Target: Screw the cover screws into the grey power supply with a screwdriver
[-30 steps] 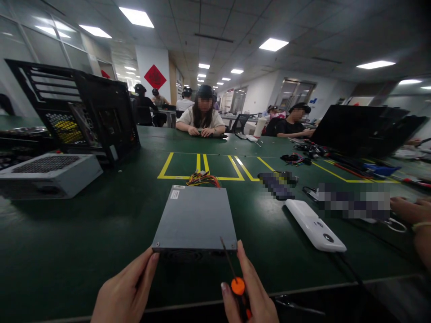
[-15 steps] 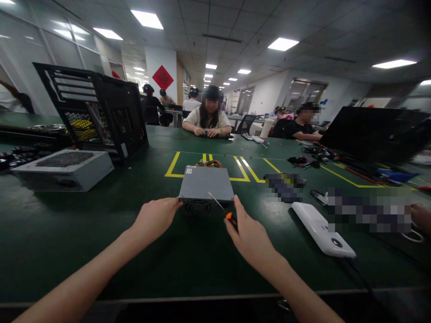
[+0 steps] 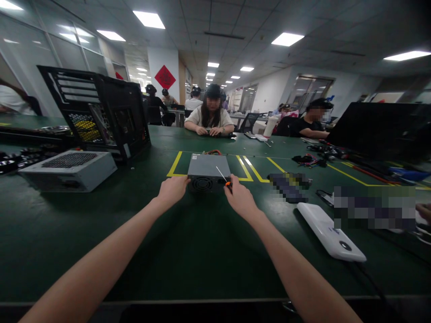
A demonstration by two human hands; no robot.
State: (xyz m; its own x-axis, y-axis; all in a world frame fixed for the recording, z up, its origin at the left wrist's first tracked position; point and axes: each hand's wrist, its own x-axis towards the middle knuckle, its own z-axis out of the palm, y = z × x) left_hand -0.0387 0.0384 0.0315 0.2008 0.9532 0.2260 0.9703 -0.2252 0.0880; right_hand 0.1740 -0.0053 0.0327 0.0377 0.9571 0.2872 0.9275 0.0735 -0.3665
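Observation:
A grey computer power supply (image 3: pixel 208 166) is on the green table in front of me, its fan grille facing me and a bundle of coloured wires at its far side. My left hand (image 3: pixel 172 192) grips its left near corner with the fingers closed. At the right near corner, my right hand (image 3: pixel 239 194) presses against the casing. That same hand holds a screwdriver (image 3: pixel 229 184) with an orange and black handle, its thin shaft pointing up and left across the front of the power supply. Most of the handle is hidden in the fingers.
On the left are another power supply (image 3: pixel 70 168) and a black computer case (image 3: pixel 126 116). To the right lie a white power bank-like device (image 3: pixel 328 231), cables (image 3: pixel 308 159) and a dark monitor (image 3: pixel 384 130). Yellow tape (image 3: pixel 173 166) marks the table (image 3: pixel 202 260). A co-worker (image 3: pixel 210 116) sits opposite.
Both hands have moved the power supply forward, away from me, onto the yellow tape marks. The screwdriver has travelled with my right hand.

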